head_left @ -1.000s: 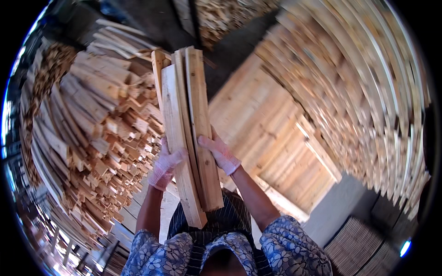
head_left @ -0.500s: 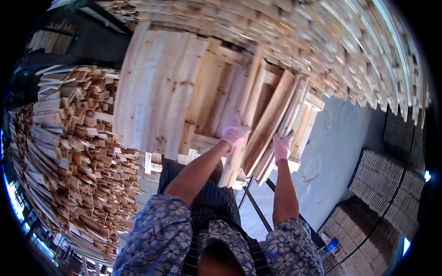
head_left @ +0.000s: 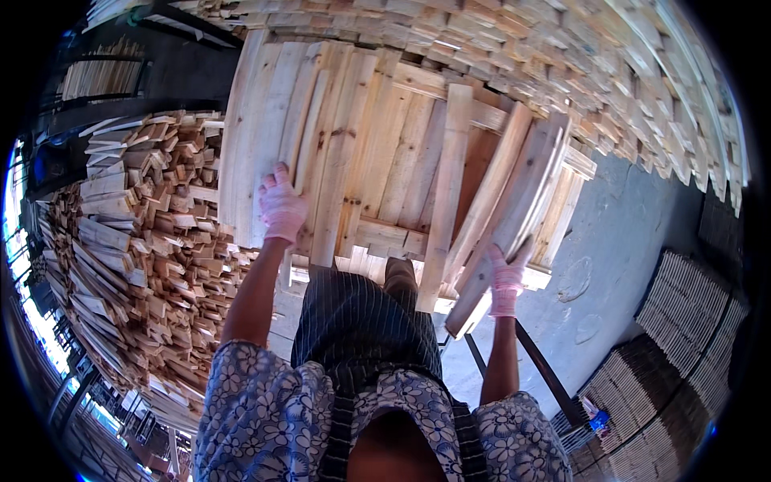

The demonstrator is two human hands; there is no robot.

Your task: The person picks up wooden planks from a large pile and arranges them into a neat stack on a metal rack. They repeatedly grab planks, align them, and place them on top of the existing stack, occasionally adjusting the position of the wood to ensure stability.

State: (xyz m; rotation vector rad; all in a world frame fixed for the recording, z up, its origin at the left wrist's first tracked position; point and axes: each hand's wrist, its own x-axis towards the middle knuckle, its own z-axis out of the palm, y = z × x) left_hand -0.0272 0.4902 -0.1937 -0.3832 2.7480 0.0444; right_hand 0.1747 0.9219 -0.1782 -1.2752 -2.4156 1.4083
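Note:
My left hand (head_left: 283,210), in a pale pink glove, lies on the wooden planks at the left of a pallet-like stand, its fingers partly stretched over their surface. At the right, my gloved right hand (head_left: 507,277) grips the near part of a tilted plank (head_left: 526,189), with thumb and fingers on either side of it. Between my hands, a row of upright-running planks (head_left: 329,153) lies side by side. Two loose planks, a pale one (head_left: 446,185) and a slanted one (head_left: 491,189), rest across the wooden frame (head_left: 393,237).
A large heap of short wood offcuts (head_left: 161,265) rises at the left. Stacked lumber (head_left: 482,40) fills the far side. Bundled board stacks (head_left: 683,313) stand at the right on the grey floor (head_left: 590,241). Dark metal bars (head_left: 550,373) lie close to my right forearm.
My left hand has moved left, from the middle planks to those at the left. My right hand has shifted slightly right and nearer, tilting a plank rightward. Several planks now lie spread differently.

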